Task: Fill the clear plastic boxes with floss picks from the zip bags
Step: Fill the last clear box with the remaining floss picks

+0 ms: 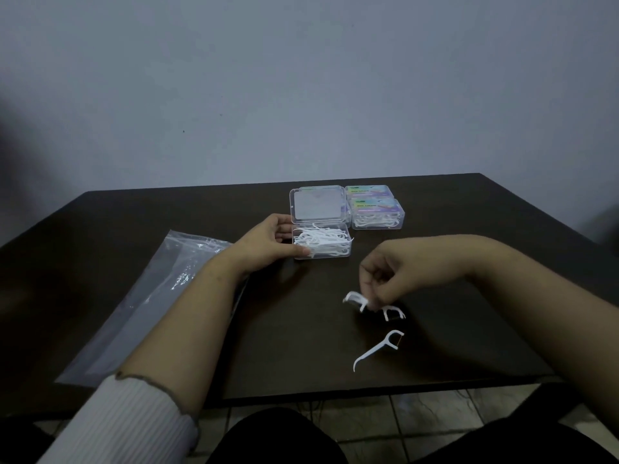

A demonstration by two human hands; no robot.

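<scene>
I see the left hand (268, 241) resting its fingers and thumb against the left side of the open clear box (321, 244), which sits toward the desk's (167, 212) far edge, heaped with white floss picks (318, 242), its lid (317, 204) flipped back. My right hand (385, 272), nearer the front edge, pinches one loose floss pick (356, 300), with a second (392, 312) just beside the fingertips and a third (378, 349) lying closer to the front. The zip bag (147, 306) lies flat at the left, and two closed labelled boxes (376, 212) stand just right of the open lid.

Left hand (268, 239) steadying open box (321, 244) (picks heaped inside), right hand (390, 269) pinching floss picks (356, 300)
</scene>
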